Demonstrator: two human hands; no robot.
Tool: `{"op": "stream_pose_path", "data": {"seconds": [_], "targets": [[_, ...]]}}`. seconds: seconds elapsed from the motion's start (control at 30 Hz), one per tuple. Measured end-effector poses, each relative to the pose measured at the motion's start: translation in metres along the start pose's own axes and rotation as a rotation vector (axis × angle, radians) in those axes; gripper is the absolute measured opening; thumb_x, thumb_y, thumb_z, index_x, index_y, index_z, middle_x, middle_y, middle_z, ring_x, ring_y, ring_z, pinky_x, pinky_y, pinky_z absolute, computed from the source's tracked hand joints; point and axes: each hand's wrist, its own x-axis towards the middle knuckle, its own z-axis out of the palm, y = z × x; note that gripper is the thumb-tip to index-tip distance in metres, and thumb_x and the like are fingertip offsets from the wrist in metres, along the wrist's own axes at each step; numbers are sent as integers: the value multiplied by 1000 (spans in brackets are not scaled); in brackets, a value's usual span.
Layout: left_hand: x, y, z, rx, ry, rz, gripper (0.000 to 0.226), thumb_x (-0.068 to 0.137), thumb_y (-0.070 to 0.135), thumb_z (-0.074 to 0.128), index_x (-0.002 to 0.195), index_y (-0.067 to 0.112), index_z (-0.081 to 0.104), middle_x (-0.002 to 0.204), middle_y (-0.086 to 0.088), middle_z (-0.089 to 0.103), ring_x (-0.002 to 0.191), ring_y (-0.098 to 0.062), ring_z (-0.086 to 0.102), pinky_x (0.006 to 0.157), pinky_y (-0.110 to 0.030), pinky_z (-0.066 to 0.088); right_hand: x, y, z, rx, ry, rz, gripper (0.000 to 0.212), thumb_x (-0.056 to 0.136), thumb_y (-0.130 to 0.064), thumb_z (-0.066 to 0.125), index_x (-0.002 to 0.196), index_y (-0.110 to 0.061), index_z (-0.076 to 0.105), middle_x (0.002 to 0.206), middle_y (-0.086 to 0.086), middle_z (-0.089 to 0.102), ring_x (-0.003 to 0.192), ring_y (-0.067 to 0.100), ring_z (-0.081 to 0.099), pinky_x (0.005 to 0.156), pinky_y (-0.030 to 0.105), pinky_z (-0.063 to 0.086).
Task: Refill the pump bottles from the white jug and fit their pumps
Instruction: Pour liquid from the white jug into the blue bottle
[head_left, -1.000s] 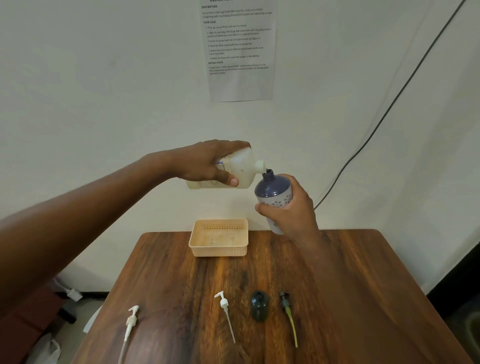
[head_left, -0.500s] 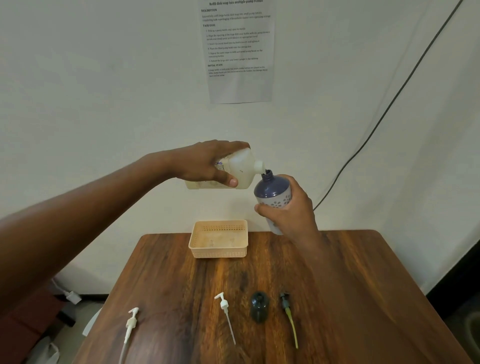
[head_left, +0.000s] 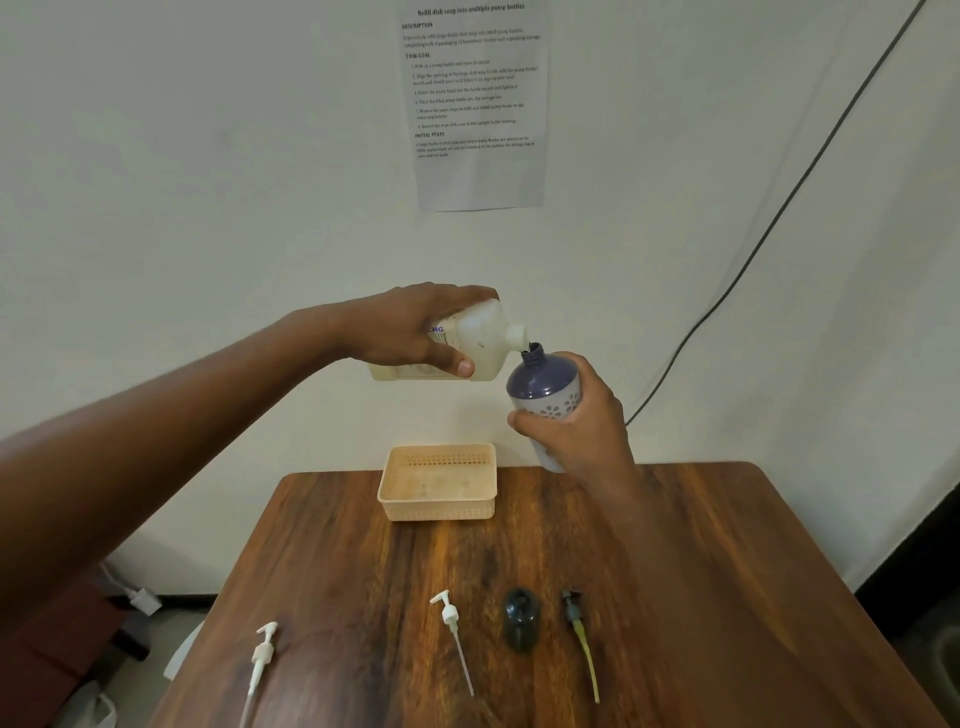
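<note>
Against the pale wall above the wooden counter (head_left: 675, 571), your left hand (head_left: 415, 332) gripped the tipped white jug (head_left: 483, 343), spout at the mouth of the purple bottle (head_left: 540, 384) your right hand (head_left: 576, 431) clasped. Filling was under way, I judge; three pumps and a dark bottle (head_left: 521, 618) lay unfitted, and the basket (head_left: 439, 512) held no bottles.

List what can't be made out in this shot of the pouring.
- Soap level in the blue bottle: head view, opaque wall and the right hand hide it.
- Any flow from the white jug: too small to see at the spout.
- Jug label: the left hand covers most of it.
- Left white pump: its tube is cut off by the bottom edge.
- Wall notice: top cropped, small print blurred.
</note>
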Motion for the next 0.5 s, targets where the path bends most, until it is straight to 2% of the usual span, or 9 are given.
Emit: {"op": "stream_pose_path", "data": {"seconds": [0.23, 0.4, 0.5], "targets": [[3, -6, 0, 15, 19, 9, 75, 93, 32, 77, 156, 23, 37, 138, -4, 55, 124, -29, 54, 104, -50, 52, 3, 2, 2, -8, -5, -3, 71, 58, -42, 88, 120, -41, 53, 104, -23, 63, 94, -9, 60, 63, 6, 48], [3, -7, -2, 21, 15, 15, 76, 93, 34, 77, 157, 24, 36, 139, -4, 55, 124, -28, 53, 103, -49, 52, 4, 2, 3, -13, -3, -2, 72, 58, -45, 86, 121, -41, 51, 104, -25, 62, 96, -11, 58, 64, 6, 48], [2, -6, -3, 26, 4, 26, 79, 89, 43, 75, 155, 24, 37, 136, -4, 56, 121, -28, 55, 100, -50, 53, 5, 1, 4, -13, -2, 1, 73, 57, -45, 86, 121, -41, 52, 104, -24, 62, 95, -10, 59, 64, 6, 48]]}}
